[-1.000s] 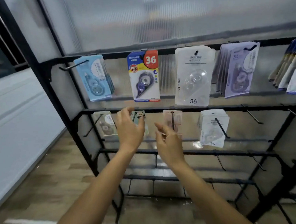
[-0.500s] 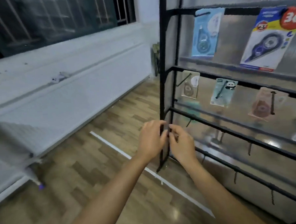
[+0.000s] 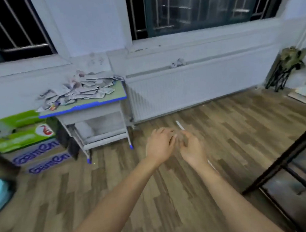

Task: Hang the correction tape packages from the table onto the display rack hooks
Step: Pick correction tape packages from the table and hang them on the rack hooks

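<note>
Two bare forearms reach forward over a wood-patterned floor (image 3: 220, 130). The left hand (image 3: 159, 145) and right hand (image 3: 192, 149) meet close together at the centre of the view, fingers loosely bent and blurred; each hand's grip is relaxed and holds nothing. At the lower right edge stands the black frame of the display rack (image 3: 282, 162). Farther off to the left, a small desk with a green, blue-edged tabletop (image 3: 94, 103) carries a loose heap of correction tape packages (image 3: 80, 89). Green and white cardboard boxes (image 3: 25, 138) sit stacked on the floor beside it. A white radiator (image 3: 191, 89) lines the far wall under dark barred windows (image 3: 196, 9).
</note>
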